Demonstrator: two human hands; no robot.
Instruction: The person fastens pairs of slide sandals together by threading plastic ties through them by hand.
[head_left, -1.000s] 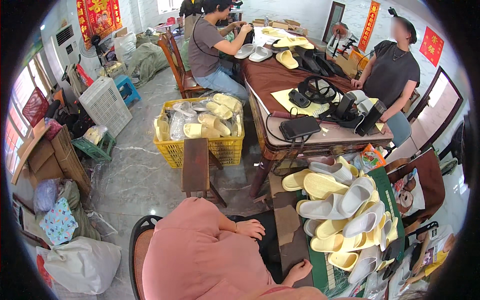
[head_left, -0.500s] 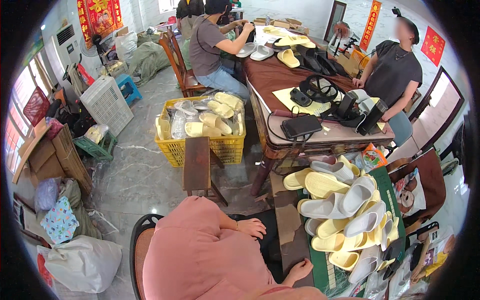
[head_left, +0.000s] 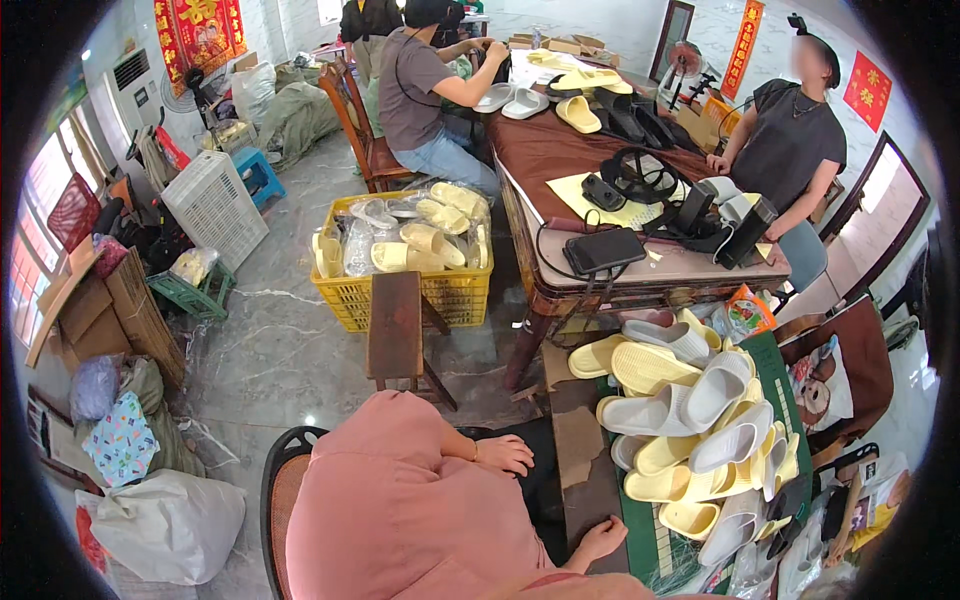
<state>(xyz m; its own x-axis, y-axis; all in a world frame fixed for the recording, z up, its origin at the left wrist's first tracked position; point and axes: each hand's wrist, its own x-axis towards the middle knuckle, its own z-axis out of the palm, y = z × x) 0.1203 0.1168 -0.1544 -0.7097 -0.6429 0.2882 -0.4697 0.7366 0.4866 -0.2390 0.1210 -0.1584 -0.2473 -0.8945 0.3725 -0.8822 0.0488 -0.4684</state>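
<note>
With fingers (head_left: 522, 462) of the left hand (head_left: 503, 455) loosely open and empty, lying over the dark-clad lap (head_left: 537, 490), apparently just letting the arm's weight settle there. With the right hand (head_left: 603, 540) slightly curled on a brown strip (head_left: 592, 495) along the near side of the green counter (head_left: 638, 530), probably propped for support; cannot tell whether closed on anything, with the palm hidden from view.

Just beyond the right hand, apart from it, on the green counter: yellow and grey slippers (head_left: 722, 445), overlapping at all angles, likely heaped because of too little room for laying flat. Beside the heap, a bright packet (head_left: 748, 315).

Farther ahead, on the larger counter (head_left: 680, 272) with a brown cloth (head_left: 535, 150): a black device (head_left: 604, 252) lying flat, presumably for steadiness; black straps (head_left: 640, 178) behind; more slippers toward the far end. At its left, a seated co-worker (head_left: 415, 100) with hands raised around something dark; at its right, a standing person (head_left: 797, 140).

On the floor, a yellow crate (head_left: 345, 298) full of slippers, seemingly kept from spilling by the walls. Close before it, a wooden bench (head_left: 396, 325); at far left, a bulging white sack (head_left: 170, 525).
</note>
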